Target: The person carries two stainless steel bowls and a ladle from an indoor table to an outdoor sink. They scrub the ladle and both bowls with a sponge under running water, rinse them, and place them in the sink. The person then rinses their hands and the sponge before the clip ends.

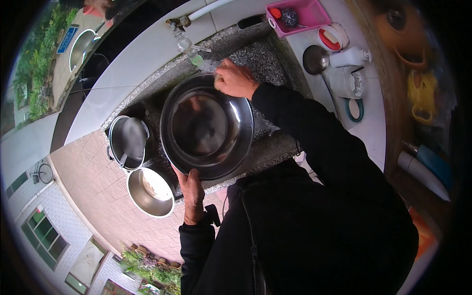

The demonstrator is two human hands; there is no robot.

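Observation:
A large dark metal basin (pixel 201 125) is tilted over a speckled stone sink (pixel 295 70). My left hand (pixel 192 188) grips its near rim, the thumb lying on the inside wall. At the far right rim is my right hand (pixel 236 78), its fingers curled around something small and yellowish that is mostly hidden. Beside those fingers, water splashes from the tap (pixel 184 44) with a green-tinted nozzle. More water runs down into the sink to the right of the basin.
To the left stand a pot (pixel 117 138) with a ladle in it and a steel bowl (pixel 156 204). A pink plastic basket (pixel 313 14), a metal ladle (pixel 315 59), a white pump bottle (pixel 346 58), a jar (pixel 341 83) and a teal ring-shaped item (pixel 347 110) lie along the right ledge.

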